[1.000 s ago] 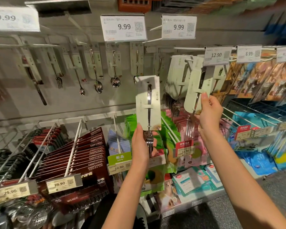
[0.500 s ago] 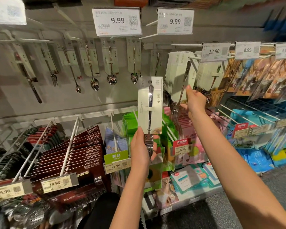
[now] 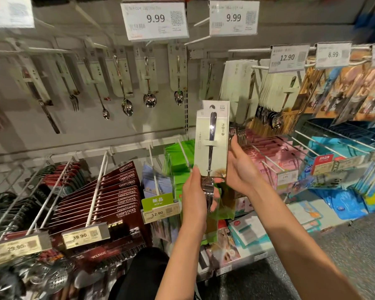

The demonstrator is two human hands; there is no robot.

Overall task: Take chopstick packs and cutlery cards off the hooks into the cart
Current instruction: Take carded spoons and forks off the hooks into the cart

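Note:
My left hand (image 3: pixel 196 197) holds a white cutlery card with a steel fork (image 3: pixel 211 141) upright by its lower end, in front of the shelf's middle. My right hand (image 3: pixel 239 167) is just right of the card, fingers straight, palm turned toward it, holding nothing. Stacks of white fork and spoon cards (image 3: pixel 238 83) hang on hooks above my right hand. Dark red chopstick packs (image 3: pixel 121 191) hang on a long hook at lower left. Single cutlery cards (image 3: pixel 148 81) line the back wall. The cart is out of view.
Price tags (image 3: pixel 155 19) stick out on arms above the hooks. Green packs (image 3: pixel 175 161) and pink packs (image 3: pixel 273 156) hang behind my hands. Blue packs (image 3: pixel 342 198) fill the lower right. Steel strainers (image 3: pixel 52 278) sit at the bottom left.
My right hand let go of the hanging fork cards and came down to the right side of the card in my left hand. The left hand stayed nearly still.

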